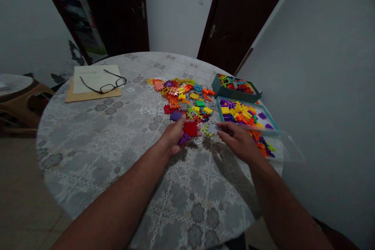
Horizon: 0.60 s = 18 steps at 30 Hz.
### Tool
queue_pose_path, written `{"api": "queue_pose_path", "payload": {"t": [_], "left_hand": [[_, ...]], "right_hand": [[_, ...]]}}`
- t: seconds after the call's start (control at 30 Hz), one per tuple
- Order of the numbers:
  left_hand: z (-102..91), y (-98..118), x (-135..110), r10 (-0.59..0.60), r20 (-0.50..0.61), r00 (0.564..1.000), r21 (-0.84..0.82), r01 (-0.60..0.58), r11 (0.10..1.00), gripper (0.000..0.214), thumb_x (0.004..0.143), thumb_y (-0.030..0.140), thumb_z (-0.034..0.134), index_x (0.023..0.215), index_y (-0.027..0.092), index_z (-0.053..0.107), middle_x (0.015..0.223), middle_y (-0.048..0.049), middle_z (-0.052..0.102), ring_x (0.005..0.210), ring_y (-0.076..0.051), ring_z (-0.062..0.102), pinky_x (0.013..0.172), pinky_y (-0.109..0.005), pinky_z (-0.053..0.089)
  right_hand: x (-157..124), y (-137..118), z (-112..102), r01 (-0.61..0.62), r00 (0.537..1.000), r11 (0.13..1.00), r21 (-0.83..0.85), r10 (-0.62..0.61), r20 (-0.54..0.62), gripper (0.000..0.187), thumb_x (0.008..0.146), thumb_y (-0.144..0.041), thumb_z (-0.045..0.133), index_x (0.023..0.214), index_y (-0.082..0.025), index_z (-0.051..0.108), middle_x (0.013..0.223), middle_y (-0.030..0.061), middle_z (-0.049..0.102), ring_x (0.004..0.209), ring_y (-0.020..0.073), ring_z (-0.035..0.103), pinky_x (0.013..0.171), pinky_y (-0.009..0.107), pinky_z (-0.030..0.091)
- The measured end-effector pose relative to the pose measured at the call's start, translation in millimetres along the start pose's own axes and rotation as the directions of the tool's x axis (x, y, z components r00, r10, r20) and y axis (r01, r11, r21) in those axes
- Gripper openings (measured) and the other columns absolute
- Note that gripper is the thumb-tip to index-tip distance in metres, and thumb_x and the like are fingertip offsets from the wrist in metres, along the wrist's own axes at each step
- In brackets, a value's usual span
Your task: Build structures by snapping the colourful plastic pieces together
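Observation:
My left hand (175, 137) is closed round a red toothed plastic tile (190, 128) with a purple piece (184, 139) under it, held just above the table. My right hand (238, 139) lies beside it, fingers stretched towards a grey toothed tile (211, 128) on the cloth; its fingertips touch or nearly touch that tile. A heap of coloured interlocking tiles (183, 95) spreads just beyond both hands. Small white window-shaped pieces (149, 111) lie scattered to the left of the heap.
A round table with a grey patterned cloth (117, 144) holds two teal trays of coloured pieces (244, 113) at the right, near a clear lid (288, 150). Black glasses (107, 84) rest on papers at the far left. A white wall stands close on the right; a wooden stool (20, 97) is left.

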<state>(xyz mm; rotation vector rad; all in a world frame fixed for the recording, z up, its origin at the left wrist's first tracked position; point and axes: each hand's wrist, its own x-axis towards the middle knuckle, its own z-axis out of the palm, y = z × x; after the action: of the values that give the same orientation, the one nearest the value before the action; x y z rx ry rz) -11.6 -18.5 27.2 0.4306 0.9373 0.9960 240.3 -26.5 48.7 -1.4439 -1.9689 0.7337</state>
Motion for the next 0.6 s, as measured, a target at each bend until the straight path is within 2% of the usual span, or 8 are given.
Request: {"api": "queue_pose_path", "payload": {"t": [0.13,0.23,0.3,0.37,0.43,0.53,0.6], "left_hand": [[-2.1,1,1,-0.011,-0.036,0.999,0.054,0.013,0.998,0.031,0.097,0.035,0.065,0.121,0.017,0.067,0.111,-0.0144,0.08,0.073,-0.02,0.079,0.037,-0.018,0.039],[-6.5,-2,5,0.033,-0.04,0.999,0.121,-0.028,0.992,0.042,0.079,0.018,0.069,0.121,0.019,0.066,0.108,-0.0115,0.08,0.075,-0.021,0.079,0.039,-0.018,0.041],[-9.2,-5,8,0.093,-0.024,0.995,0.147,-0.089,0.985,0.046,0.073,0.014,0.069,0.119,0.019,0.067,0.106,-0.0112,0.08,0.071,-0.019,0.078,0.047,-0.021,0.049],[-10.7,-7,11,0.13,-0.011,0.991,0.163,-0.126,0.979,0.046,0.074,0.016,0.072,0.119,0.019,0.067,0.103,-0.0111,0.08,0.071,-0.02,0.078,0.055,-0.026,0.057],[-11.1,-9,13,0.157,-0.018,0.987,0.182,-0.151,0.972,0.044,0.077,0.019,0.073,0.12,0.018,0.067,0.101,-0.0111,0.08,0.072,-0.021,0.078,0.06,-0.029,0.06],[-11.2,-9,15,0.2,-0.047,0.979,0.222,-0.185,0.957,0.039,0.08,0.022,0.072,0.119,0.018,0.067,0.095,-0.0098,0.08,0.071,-0.021,0.078,0.06,-0.028,0.059],[-11.0,-9,14,0.225,-0.075,0.971,0.242,-0.201,0.949,0.037,0.083,0.023,0.07,0.119,0.018,0.067,0.091,-0.0086,0.08,0.07,-0.021,0.077,0.057,-0.027,0.057]], "right_hand": [[24,6,-15,0.004,0.997,1.0,-0.009,-0.003,0.078,0.033,0.094,-0.038,0.067,0.122,-0.022,0.077,0.103,0.0062,0.079,0.089,0.0223,0.072,0.08,0.036,0.057],[54,10,-28,-0.011,0.997,1.0,0.011,0.01,0.08,0.028,0.091,-0.033,0.069,0.115,-0.022,0.08,0.099,0.0052,0.08,0.085,0.021,0.072,0.078,0.034,0.058],[80,12,-39,-0.047,0.997,0.998,0.037,0.044,0.062,0.025,0.09,-0.03,0.069,0.11,-0.021,0.081,0.093,0.0048,0.079,0.076,0.0191,0.07,0.073,0.032,0.058],[111,16,-50,-0.078,0.997,0.994,0.08,0.079,-0.015,0.022,0.089,-0.027,0.07,0.106,-0.02,0.081,0.09,0.0049,0.079,0.071,0.0173,0.068,0.069,0.03,0.058],[144,20,-61,-0.107,0.977,0.988,0.107,0.125,-0.175,0.021,0.088,-0.025,0.071,0.106,-0.018,0.08,0.091,0.0048,0.078,0.07,0.0157,0.068,0.067,0.027,0.057],[187,28,-78,-0.178,0.892,0.975,0.133,0.217,-0.397,0.032,0.088,-0.024,0.07,0.119,-0.017,0.075,0.097,0.0049,0.078,0.068,0.0128,0.066,0.065,0.024,0.056],[203,33,-86,-0.226,0.854,0.963,0.146,0.268,-0.445,0.043,0.09,-0.023,0.068,0.132,-0.015,0.069,0.104,0.007,0.077,0.066,0.0107,0.065,0.065,0.024,0.055]]}}
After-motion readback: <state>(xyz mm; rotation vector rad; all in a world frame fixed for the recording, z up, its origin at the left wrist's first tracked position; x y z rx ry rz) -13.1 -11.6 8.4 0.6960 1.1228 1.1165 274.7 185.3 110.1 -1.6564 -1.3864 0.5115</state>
